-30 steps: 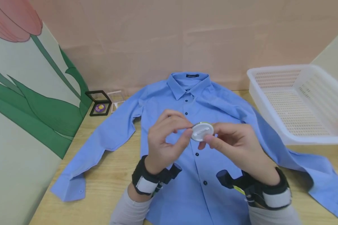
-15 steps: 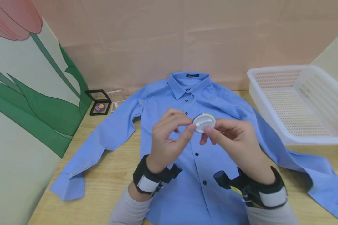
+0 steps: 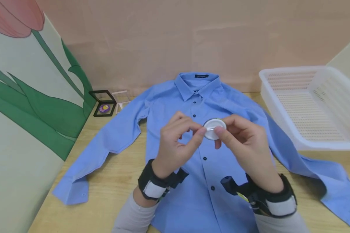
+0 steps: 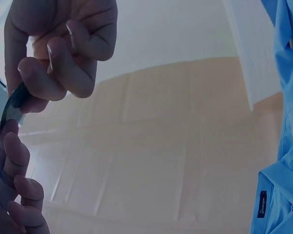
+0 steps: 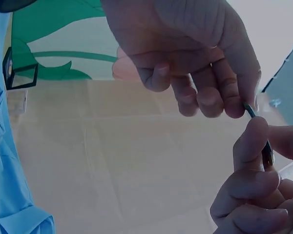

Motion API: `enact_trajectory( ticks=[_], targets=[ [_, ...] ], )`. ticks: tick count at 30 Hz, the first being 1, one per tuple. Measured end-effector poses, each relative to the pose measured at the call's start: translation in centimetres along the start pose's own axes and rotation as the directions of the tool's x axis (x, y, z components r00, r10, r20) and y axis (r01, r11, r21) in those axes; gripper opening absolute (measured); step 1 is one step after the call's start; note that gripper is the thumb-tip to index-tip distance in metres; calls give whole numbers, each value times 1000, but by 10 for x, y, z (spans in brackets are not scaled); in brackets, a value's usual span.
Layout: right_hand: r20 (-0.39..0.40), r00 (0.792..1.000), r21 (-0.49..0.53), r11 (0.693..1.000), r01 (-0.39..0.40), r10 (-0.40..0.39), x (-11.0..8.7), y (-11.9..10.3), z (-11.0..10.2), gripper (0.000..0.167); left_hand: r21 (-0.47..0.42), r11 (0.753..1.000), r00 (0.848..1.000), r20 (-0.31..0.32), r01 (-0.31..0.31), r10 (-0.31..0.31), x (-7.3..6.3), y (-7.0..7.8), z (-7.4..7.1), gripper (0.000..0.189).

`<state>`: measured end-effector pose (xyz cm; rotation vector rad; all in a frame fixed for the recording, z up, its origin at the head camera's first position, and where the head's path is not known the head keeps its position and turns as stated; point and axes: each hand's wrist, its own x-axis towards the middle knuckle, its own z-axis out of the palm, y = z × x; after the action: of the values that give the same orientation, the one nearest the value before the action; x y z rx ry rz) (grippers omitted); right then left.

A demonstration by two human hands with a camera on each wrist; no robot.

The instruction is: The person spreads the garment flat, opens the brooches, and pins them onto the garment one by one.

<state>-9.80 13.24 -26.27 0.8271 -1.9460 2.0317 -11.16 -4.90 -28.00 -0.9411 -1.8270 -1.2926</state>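
A round pin-back button badge [image 3: 211,125] is held up above the shirt's front, its white back and metal pin facing the head camera. My left hand [image 3: 179,142] pinches its left edge near the pin's end with thumb and index finger. From the right, my right hand [image 3: 246,145] grips the badge, thumb on the white back and fingers behind it. The badge [image 5: 267,151] shows edge-on between both hands' fingertips in the right wrist view; its front is hidden. Beneath lies a blue button-up shirt [image 3: 178,191], spread flat with collar away from me.
Behind the left sleeve stands an open black-framed case [image 3: 104,114] holding a purple and yellow badge [image 3: 104,108]. A clear case [image 3: 121,97] is beside it. A white perforated basket [image 3: 304,145] stands at right on the wooden table [image 3: 113,191], before a wall.
Both hands have shifted slightly right, with the badge raised a little. Its white back now faces the head camera more fully. The left fingertips sit closer to the pin's end.
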Motion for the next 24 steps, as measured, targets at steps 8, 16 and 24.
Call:
enact_trajectory(
  ticks=[8, 16, 24],
  targets=[
    [-25, 995, 109, 989, -98, 101, -1, -4, 4, 6, -15, 999, 999, 30, 39, -38, -2, 0, 4, 11],
    [-107, 983, 115, 984, -136, 149, 0, -2, 7, 5, -47, 996, 995, 64, 76, -73, 0, -3, 6, 15],
    [-84, 982, 101, 981, -163, 172, -1, -2, 8, 8, -55, 993, 993, 61, 105, -102, -3, -3, 6, 13]
  ],
)
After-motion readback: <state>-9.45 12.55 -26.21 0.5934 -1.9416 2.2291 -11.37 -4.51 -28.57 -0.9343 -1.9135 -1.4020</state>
